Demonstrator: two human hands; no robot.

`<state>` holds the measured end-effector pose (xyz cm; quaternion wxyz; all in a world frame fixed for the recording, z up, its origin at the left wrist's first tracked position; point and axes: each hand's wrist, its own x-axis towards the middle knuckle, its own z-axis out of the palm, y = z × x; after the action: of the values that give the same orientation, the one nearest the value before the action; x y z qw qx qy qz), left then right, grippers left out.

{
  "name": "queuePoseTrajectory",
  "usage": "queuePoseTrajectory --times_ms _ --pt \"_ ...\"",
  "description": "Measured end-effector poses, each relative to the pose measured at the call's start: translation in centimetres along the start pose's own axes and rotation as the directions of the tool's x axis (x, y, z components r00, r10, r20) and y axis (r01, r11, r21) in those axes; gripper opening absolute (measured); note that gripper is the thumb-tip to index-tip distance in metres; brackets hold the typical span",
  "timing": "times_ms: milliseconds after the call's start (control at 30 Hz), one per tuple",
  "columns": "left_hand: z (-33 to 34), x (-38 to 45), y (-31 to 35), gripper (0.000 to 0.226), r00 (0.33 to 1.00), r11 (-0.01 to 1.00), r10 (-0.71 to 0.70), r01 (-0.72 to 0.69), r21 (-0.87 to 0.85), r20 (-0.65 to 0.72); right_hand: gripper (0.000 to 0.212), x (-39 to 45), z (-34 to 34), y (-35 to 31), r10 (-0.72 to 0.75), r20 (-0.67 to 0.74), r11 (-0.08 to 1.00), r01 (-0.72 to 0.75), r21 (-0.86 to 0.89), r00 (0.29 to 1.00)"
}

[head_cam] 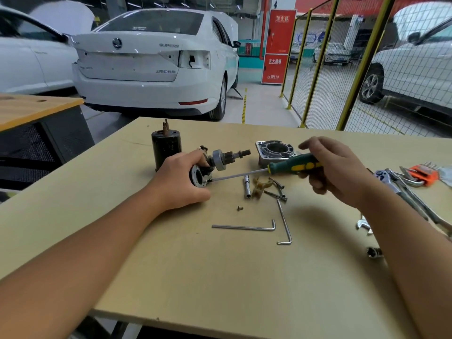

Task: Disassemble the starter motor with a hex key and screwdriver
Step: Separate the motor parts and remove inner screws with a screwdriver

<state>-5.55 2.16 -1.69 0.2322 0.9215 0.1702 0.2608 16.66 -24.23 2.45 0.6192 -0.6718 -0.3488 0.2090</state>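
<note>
My left hand (182,181) grips the starter motor's inner assembly (210,167), a round end plate with a pinion shaft pointing right, lying on the table. My right hand (335,170) holds a green-and-yellow screwdriver (291,165) by the handle; its long shaft reaches left and the tip touches the end plate beside my left fingers. A black motor body (165,149) stands upright behind my left hand. An aluminium housing (275,152) sits behind the screwdriver. Two hex keys (244,227) (285,223) lie nearer me.
Loose bolts (277,189), a socket piece (247,185), a tan plastic fork (260,185) and a small screw (240,208) lie mid-table. Wrenches and a ratchet (401,187), an orange hex key set (422,174) and another socket (374,252) lie at right. Cars and a fence stand beyond the table (220,277).
</note>
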Motion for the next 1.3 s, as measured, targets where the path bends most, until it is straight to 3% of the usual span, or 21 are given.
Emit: queuePoseTrajectory --times_ms 67,167,233,333,400,467,533,600,767,900,967,1133,1200,1300 --pt "0.0 -0.1 0.1 0.043 1.0 1.0 -0.002 0.002 -0.002 0.004 0.014 -0.2 -0.3 -0.1 -0.008 0.057 0.998 0.005 0.061 0.998" --pt "0.0 -0.1 0.2 0.042 1.0 1.0 0.0 0.0 -0.005 0.003 0.041 -0.4 -0.6 0.0 -0.057 0.125 0.981 0.032 0.193 0.99" --pt "-0.1 -0.1 0.0 0.042 1.0 1.0 -0.003 0.003 -0.008 0.0 0.035 -0.3 -0.2 0.0 -0.064 0.11 0.974 0.038 0.224 0.992" --pt "-0.1 0.0 0.0 0.041 1.0 1.0 -0.004 0.003 -0.015 -0.009 0.036 -0.3 0.3 -0.4 -0.034 0.005 0.999 0.034 0.023 0.999" --pt "-0.1 0.0 0.1 0.04 1.0 1.0 -0.003 0.003 -0.021 -0.014 0.035 -0.2 0.0 -0.3 -0.043 0.003 0.999 0.043 -0.02 0.999" --pt "-0.1 0.0 0.1 0.039 1.0 0.999 -0.009 0.009 -0.032 -0.025 0.034 -0.3 -0.4 -0.3 -0.059 0.08 0.995 0.052 0.086 0.995" --pt "-0.1 0.0 0.1 0.038 0.999 0.999 -0.016 0.014 -0.05 -0.036 0.046 -0.4 -0.6 -0.1 -0.082 0.153 0.984 0.055 0.171 0.985" --pt "-0.1 0.0 0.1 0.036 0.999 0.998 -0.012 0.01 -0.062 -0.032 0.047 -0.4 -0.3 -0.1 -0.07 0.144 0.979 0.041 0.198 0.987" --pt "-0.2 -0.1 0.2 0.037 0.999 0.998 -0.012 0.01 -0.066 -0.029 0.023 -0.3 0.0 0.0 -0.009 0.032 0.998 0.011 -0.063 0.999" --pt "-0.1 -0.1 0.1 0.037 0.999 0.998 -0.017 0.015 -0.064 -0.031 0.039 -0.2 -0.1 0.4 -0.061 0.062 0.989 0.052 0.14 0.996" --pt "-0.1 -0.1 0.1 0.037 0.999 0.998 -0.02 0.018 -0.064 -0.031 0.036 0.0 0.1 0.6 -0.079 0.059 0.979 0.066 0.191 0.995" --pt "-0.3 -0.2 0.2 0.038 0.999 0.998 -0.024 0.022 -0.063 -0.024 0.032 0.1 -0.1 0.5 0.004 0.011 0.998 -0.004 -0.063 1.0" --pt "-0.3 -0.3 0.3 0.038 1.0 0.998 -0.019 0.018 -0.06 -0.015 0.03 0.1 -0.3 0.6 -0.024 0.04 0.999 0.022 0.042 0.999" --pt "-0.3 -0.2 0.3 0.039 1.0 0.999 -0.02 0.019 -0.049 -0.008 0.046 0.2 -0.1 0.7 -0.084 0.042 0.968 0.072 0.241 0.996"
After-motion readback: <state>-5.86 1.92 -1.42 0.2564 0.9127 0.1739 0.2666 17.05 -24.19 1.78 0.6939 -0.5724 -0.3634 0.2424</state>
